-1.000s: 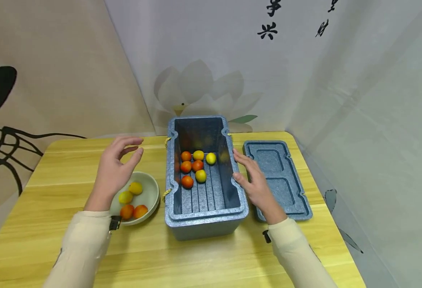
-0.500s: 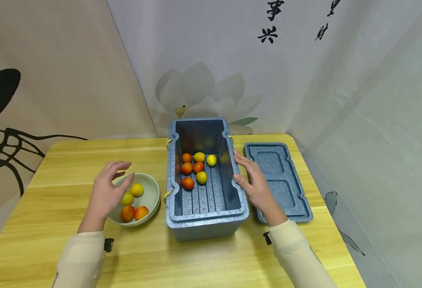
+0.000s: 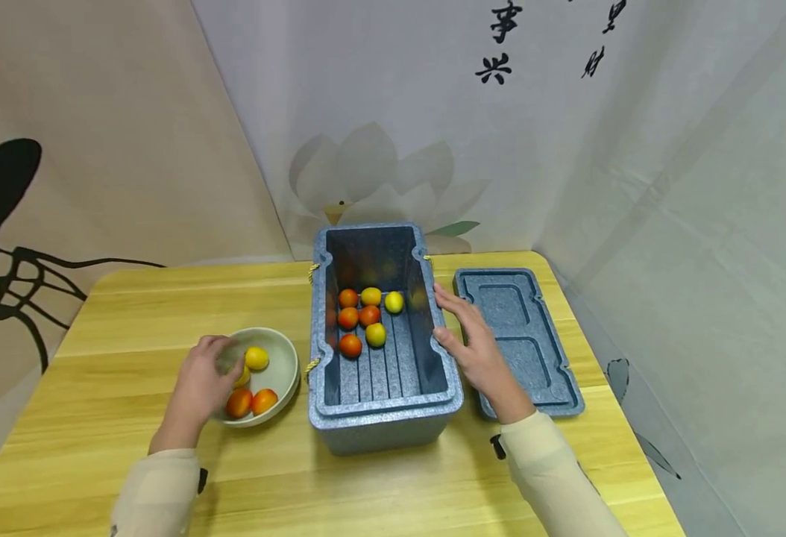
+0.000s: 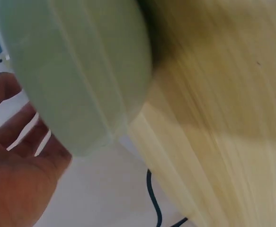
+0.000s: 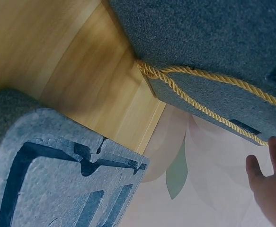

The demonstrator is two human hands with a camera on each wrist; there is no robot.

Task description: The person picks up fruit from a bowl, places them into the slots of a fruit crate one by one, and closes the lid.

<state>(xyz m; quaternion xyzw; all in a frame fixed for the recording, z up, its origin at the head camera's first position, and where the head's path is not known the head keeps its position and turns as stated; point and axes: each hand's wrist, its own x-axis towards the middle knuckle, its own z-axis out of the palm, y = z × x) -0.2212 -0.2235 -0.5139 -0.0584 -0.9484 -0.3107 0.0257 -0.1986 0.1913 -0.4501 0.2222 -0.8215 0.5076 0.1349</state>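
Your left hand [image 3: 200, 382] was over the near-left part of the pale green bowl [image 3: 282, 365], which stood on the wooden table [image 3: 299, 492] to the left of the grey box [image 3: 386, 440]. Your thumb and fingers bent down around a half-hidden yellow fruit [image 3: 241, 377] in that bowl; whether they pinched it or only hung close about it, I could not tell. The left wrist view gave no help, since the bowl's outer wall blocked the fruit there, though your fingers showed gaps between them beside the rim.

On the side of the bowl nearer the box lay another yellow fruit [image 3: 256, 358] and a pair of orange-red fruits [image 3: 265, 401], the pair side by side.

Your right hand [image 3: 479, 356] rested at the right rim of the box, thumb and fingers spread apart and gripping nothing.

The box stood upright and uncovered. On its ribbed floor, mostly toward the far left, sat four red fruits [image 3: 350, 345] and three yellow fruits [image 3: 376, 335]. A twisted gold rope [image 5: 242, 85] ran along the box's right outer wall. To the right of the box, its recessed face up, lay the grey lid [image 3: 514, 327]. Beyond the box hung a pale curtain [image 3: 379, 89] printed with a lotus [image 3: 369, 164].
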